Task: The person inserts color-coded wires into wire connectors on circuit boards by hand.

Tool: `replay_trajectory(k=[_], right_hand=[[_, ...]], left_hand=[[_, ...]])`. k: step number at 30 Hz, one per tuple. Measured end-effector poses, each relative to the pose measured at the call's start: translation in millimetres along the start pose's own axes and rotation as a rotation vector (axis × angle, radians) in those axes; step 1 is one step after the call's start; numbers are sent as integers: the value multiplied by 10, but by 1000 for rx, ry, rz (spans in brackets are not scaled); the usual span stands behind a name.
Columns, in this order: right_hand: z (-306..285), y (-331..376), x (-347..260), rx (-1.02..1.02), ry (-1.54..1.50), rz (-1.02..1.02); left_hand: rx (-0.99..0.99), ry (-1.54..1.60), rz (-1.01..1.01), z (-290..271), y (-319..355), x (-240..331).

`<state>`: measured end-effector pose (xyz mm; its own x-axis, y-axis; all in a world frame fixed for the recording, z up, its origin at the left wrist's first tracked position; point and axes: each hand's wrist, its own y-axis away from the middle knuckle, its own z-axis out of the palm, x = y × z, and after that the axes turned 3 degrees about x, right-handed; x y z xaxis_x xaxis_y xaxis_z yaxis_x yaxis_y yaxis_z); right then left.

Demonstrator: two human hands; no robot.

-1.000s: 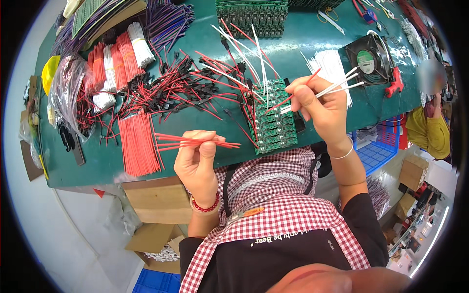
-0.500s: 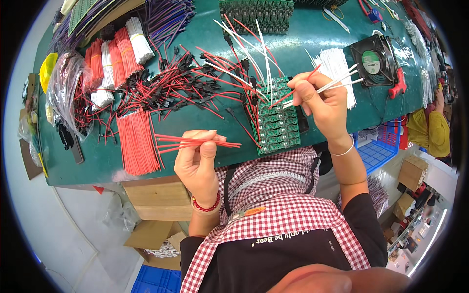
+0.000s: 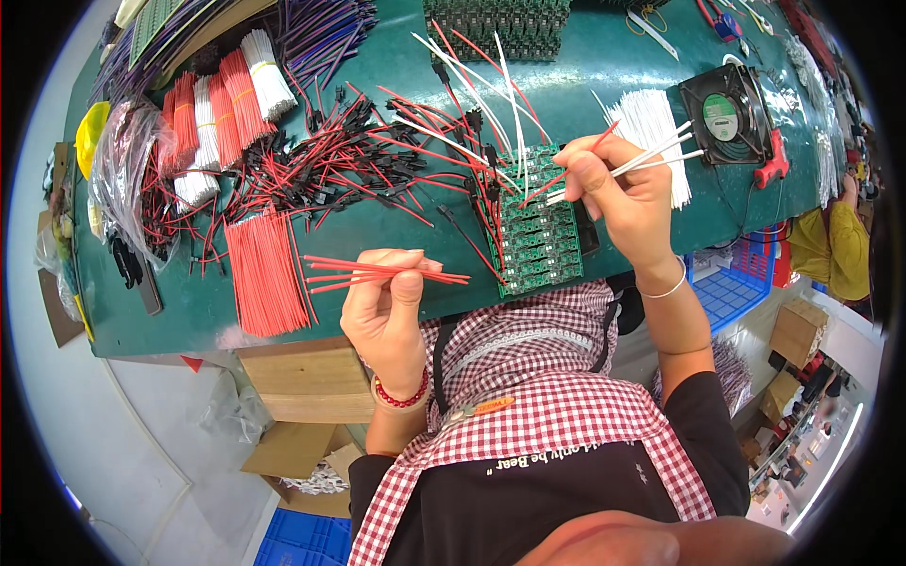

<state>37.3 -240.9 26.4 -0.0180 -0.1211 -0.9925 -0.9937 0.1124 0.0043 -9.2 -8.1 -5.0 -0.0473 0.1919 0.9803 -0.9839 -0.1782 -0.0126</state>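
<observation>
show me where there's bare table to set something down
A bare patch of the green table lies between the far circuit boards and the white wire bundle. Another lies left of the red wire bundle, toward the near edge. Crowded: the tangled red wires with black connectors, and the near circuit boards by the right hand.
</observation>
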Motion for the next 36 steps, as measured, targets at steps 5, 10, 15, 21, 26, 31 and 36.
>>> replay_trajectory(k=[5, 10, 15, 21, 26, 31, 36], right_hand=[[6, -4, -12, -16, 11, -17], [0, -1, -22, -35, 26, -18], [39, -15, -86, -112, 124, -29], [93, -95, -127, -94, 106, 77], [111, -155, -120, -136, 91, 101], [117, -149, -88, -145, 146, 123], [111, -123, -57, -160, 147, 98]], left_hand=[[1, 0, -8, 14, 1, 5], [0, -6, -14, 8, 6, 0], [-29, -38, -36, 22, 17, 23], [-38, -86, -15, 49, 31, 20], [-46, -180, 53, 110, 8, 59], [-68, -137, 37, 175, -21, 95], [-65, -144, 37, 234, -11, 88]])
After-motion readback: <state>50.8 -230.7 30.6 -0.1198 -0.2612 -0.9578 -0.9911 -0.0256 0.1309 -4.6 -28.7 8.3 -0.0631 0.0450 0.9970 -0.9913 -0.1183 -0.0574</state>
